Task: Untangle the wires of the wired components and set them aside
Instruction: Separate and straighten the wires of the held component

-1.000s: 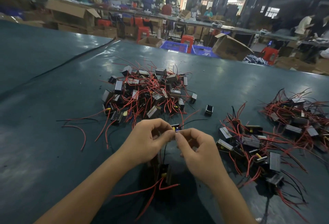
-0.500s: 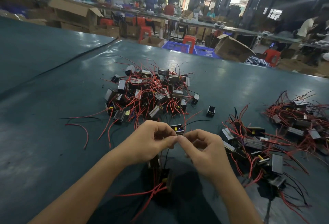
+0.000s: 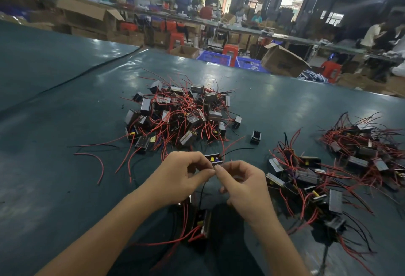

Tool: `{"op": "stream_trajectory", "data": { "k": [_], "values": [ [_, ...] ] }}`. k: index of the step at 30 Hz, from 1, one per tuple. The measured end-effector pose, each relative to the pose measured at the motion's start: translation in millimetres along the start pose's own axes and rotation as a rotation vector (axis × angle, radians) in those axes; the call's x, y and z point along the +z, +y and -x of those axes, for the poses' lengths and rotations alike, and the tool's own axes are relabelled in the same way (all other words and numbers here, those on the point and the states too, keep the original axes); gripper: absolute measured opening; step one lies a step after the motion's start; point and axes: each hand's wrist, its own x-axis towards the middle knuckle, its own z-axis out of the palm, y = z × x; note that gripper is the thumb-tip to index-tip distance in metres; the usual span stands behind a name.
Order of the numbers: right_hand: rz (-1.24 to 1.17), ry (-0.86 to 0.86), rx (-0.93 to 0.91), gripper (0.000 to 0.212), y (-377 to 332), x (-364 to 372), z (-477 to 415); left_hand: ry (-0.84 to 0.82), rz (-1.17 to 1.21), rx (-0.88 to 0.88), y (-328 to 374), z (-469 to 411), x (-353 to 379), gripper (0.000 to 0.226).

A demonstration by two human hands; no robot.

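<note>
Over the last second the fingertips of the left grip [image 3: 182,174] and the right grip [image 3: 245,185] have drawn together and now meet tip to tip. Otherwise both grips sit much as before, so this reads as fine picking at one snag, with nothing freed or set aside yet. Both grips are narrow, each pinching the top of a thin black wire [image 3: 201,194] between thumb and forefinger. The wire drops straight from the pinch toward the person and ends at a component [image 3: 205,223] just below and nearer than the grips. The component's long axis runs near to far, slightly tilted, with its far end toward the pinch. Its red wires [image 3: 175,240] trail off the near end, toward the left grip's side. Whether the component hangs free or rests on the surface [image 3: 65,188] cannot be told. A second component [image 3: 213,159] lies just beyond the fingertips, long axis left to right. The tangled pile [image 3: 182,117] lies further beyond the grips. The separated group [image 3: 306,179] lies beside the right grip, on its outer side.
</note>
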Motion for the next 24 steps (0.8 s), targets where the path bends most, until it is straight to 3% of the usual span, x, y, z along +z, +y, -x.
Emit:
{"op": "stream_trajectory", "data": {
  "k": [3, 7, 15, 20, 24],
  "values": [
    [0.181, 0.049, -0.311, 0.008, 5.6, 0.5, -1.6, 0.006, 0.100, -0.045, 1.6, -2.1, -0.6, 0.002],
    [0.267, -0.024, -0.414, 0.006, 9.0, -5.7, -4.0, 0.012, 0.201, -0.100, 1.2, -3.7, -1.5, 0.005],
    [0.184, -0.164, -0.172, 0.016, 6.4, -1.6, -0.1, 0.016, 0.133, -0.039, -0.3, -2.7, 2.0, 0.008],
    [0.209, -0.150, -0.068, 0.020, 7.1, 3.0, -2.0, 0.057, -0.017, 0.046, -3.6, -0.9, 4.3, 0.002],
    [-0.041, -0.193, 0.179, 0.024, 6.0, 6.2, -1.8, 0.077, -0.219, 0.114, -3.9, -0.3, 5.3, 0.003]
  ]
}}
